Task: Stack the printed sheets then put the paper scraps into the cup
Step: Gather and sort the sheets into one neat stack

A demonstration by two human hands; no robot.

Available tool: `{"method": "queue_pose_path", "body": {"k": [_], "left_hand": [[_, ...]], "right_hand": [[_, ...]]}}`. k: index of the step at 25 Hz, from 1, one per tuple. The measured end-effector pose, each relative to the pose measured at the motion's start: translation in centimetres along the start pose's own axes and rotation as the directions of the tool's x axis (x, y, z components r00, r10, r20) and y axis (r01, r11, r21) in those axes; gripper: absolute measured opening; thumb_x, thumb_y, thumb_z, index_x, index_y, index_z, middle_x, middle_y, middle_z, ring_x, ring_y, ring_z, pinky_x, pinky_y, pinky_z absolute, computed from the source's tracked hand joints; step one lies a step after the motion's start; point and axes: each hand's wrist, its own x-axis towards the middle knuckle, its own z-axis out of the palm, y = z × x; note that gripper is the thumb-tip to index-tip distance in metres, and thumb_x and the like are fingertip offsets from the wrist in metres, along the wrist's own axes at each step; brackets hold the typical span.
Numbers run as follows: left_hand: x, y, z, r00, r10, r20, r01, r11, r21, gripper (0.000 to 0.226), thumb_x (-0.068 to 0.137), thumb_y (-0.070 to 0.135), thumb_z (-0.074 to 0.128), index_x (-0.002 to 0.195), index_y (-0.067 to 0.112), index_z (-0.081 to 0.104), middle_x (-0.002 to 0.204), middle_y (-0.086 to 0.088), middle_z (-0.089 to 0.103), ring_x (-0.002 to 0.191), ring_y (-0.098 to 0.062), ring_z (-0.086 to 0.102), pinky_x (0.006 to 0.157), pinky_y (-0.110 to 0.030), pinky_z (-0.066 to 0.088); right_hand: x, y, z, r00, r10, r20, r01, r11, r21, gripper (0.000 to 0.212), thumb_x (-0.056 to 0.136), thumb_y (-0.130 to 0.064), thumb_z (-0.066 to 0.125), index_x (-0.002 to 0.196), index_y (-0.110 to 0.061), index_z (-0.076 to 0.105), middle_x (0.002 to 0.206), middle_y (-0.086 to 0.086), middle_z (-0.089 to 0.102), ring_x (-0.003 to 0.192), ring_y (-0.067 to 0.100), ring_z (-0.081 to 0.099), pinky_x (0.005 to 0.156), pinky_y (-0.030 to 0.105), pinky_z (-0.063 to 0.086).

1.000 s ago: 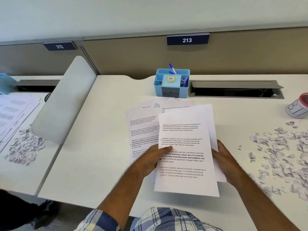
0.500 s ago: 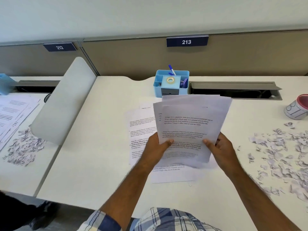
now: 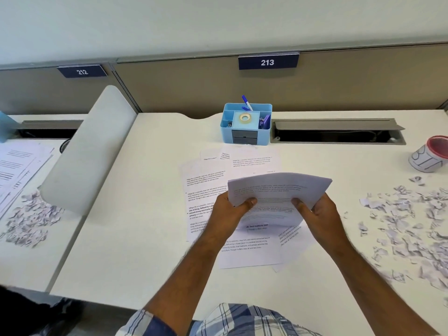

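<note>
Both hands hold a small bundle of printed sheets [image 3: 278, 190] lifted above the desk, its far edge bowed upward. My left hand [image 3: 228, 212] grips its left edge with the thumb on top; my right hand [image 3: 320, 214] grips the right edge the same way. Several more printed sheets [image 3: 206, 187] lie fanned out on the white desk beneath and behind the bundle. Torn paper scraps [image 3: 409, 229] are scattered over the desk's right side. The cup [image 3: 429, 155], white with a red rim, lies tilted at the far right edge.
A light blue desk organiser [image 3: 246, 124] with pens and tape stands at the back centre, beside an open cable slot [image 3: 337, 132]. A white divider panel [image 3: 89, 151] separates the neighbouring desk on the left, where more sheets [image 3: 17, 166] and scraps [image 3: 29, 219] lie.
The bundle went from lying flat on the desk to being lifted in both hands; it now sits lower and tips away, its far edge curling.
</note>
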Motion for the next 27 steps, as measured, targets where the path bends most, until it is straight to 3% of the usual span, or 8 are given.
{"method": "queue_pose_path", "body": {"k": [5, 9, 13, 18, 22, 27], "left_hand": [[0.1, 0.6, 0.0, 0.999, 0.040, -0.024, -0.041, 0.999, -0.015, 0.050, 0.084, 0.019, 0.088, 0.120, 0.039, 0.059, 0.115, 0.013, 0.073, 0.111, -0.009, 0.068, 0.086, -0.022, 0.060], [0.2, 0.3, 0.7, 0.999, 0.041, -0.022, -0.040, 0.999, 0.010, 0.048, 0.093, 0.017, 0.079, 0.126, 0.040, 0.054, 0.116, 0.016, 0.069, 0.110, -0.007, 0.065, 0.077, -0.013, 0.058], [0.7, -0.3, 1.2, 0.997, 0.040, -0.067, -0.042, 0.999, -0.020, 0.048, 0.091, 0.020, 0.082, 0.129, 0.036, 0.058, 0.115, 0.014, 0.072, 0.108, -0.005, 0.068, 0.080, -0.020, 0.059], [1.0, -1.9, 1.2, 0.997, -0.017, -0.075, 0.020, 0.999, 0.044, 0.034, 0.092, 0.016, 0.079, 0.118, 0.033, 0.068, 0.111, 0.013, 0.077, 0.104, -0.010, 0.072, 0.087, -0.028, 0.062], [1.0, -1.8, 1.3, 0.997, -0.014, -0.080, 0.016, 1.000, 0.016, 0.025, 0.094, 0.020, 0.078, 0.113, 0.034, 0.071, 0.104, 0.015, 0.079, 0.093, -0.010, 0.076, 0.076, -0.021, 0.061], [2.0, -1.3, 0.8, 0.996, -0.069, -0.062, 0.064, 0.995, -0.083, 0.027, 0.091, 0.015, 0.081, 0.115, 0.025, 0.072, 0.106, 0.007, 0.081, 0.095, -0.015, 0.078, 0.080, -0.032, 0.064]], "right_hand": [[0.1, 0.0, -0.5, 1.000, 0.003, -0.024, -0.001, 0.998, 0.062, 0.046, 0.089, -0.021, 0.076, 0.129, -0.020, 0.054, 0.119, -0.009, 0.069, 0.106, 0.001, 0.067, 0.083, 0.018, 0.058], [0.2, 0.6, 0.0, 1.000, -0.010, -0.007, 0.010, 1.000, 0.002, 0.045, 0.093, -0.021, 0.073, 0.133, -0.020, 0.053, 0.118, -0.009, 0.067, 0.106, 0.001, 0.066, 0.079, 0.014, 0.057], [0.1, 1.0, 0.2, 1.000, -0.007, -0.024, 0.006, 1.000, -0.006, 0.042, 0.094, -0.018, 0.071, 0.132, -0.017, 0.054, 0.116, -0.008, 0.067, 0.105, 0.001, 0.066, 0.077, 0.012, 0.056], [-0.2, 2.2, 0.4, 1.000, 0.011, -0.019, -0.012, 0.999, -0.051, 0.034, 0.094, -0.016, 0.072, 0.124, -0.020, 0.058, 0.114, -0.008, 0.070, 0.102, 0.001, 0.068, 0.081, 0.017, 0.058], [-0.3, 2.1, 0.1, 0.999, -0.003, -0.039, 0.001, 0.999, -0.043, 0.033, 0.091, -0.016, 0.075, 0.121, -0.019, 0.060, 0.111, -0.011, 0.071, 0.098, 0.001, 0.069, 0.074, 0.012, 0.056], [-0.1, 2.9, -0.3, 0.999, 0.023, 0.045, -0.020, 0.997, -0.073, 0.032, 0.092, -0.021, 0.075, 0.122, -0.018, 0.065, 0.112, -0.011, 0.074, 0.094, -0.002, 0.071, 0.076, 0.014, 0.056]]}}
